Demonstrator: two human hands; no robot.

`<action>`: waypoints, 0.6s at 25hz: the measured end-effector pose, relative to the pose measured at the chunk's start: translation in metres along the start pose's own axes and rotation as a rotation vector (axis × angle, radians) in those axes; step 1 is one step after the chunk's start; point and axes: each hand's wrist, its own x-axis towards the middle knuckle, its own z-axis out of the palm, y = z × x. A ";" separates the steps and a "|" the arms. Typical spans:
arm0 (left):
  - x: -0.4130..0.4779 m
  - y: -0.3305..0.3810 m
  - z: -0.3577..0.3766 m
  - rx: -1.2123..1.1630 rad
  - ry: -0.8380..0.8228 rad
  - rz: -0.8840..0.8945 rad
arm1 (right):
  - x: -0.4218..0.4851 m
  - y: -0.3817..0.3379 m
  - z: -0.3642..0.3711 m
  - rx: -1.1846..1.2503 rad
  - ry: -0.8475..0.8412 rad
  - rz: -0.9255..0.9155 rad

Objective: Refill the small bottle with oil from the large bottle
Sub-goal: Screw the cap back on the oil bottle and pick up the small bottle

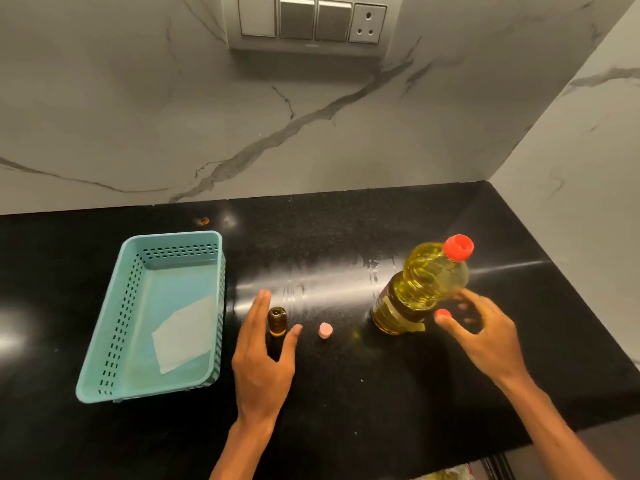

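Observation:
The small brown bottle stands uncapped on the black counter. My left hand is cupped around it, fingers straight on its left and thumb on its right, not clamped. Its pink cap lies just to the right. The large bottle of yellow oil, closed with a red cap, stands further right. My right hand hovers at its lower right side with fingers spread and slightly blurred, holding nothing.
A teal perforated basket with a white sheet of paper inside sits left of the small bottle. Marble walls close the back and right. A switch panel hangs above. The counter's front edge runs at lower right.

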 end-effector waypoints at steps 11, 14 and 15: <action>0.016 0.147 0.093 -0.163 -0.190 0.146 | 0.026 0.072 0.021 -0.340 -0.234 -0.339; 0.016 0.152 0.108 -0.129 -0.202 0.136 | 0.033 0.058 0.004 -0.179 -0.192 -0.298; 0.016 0.154 0.111 -0.124 -0.207 0.136 | 0.039 0.043 -0.010 -0.055 -0.146 -0.243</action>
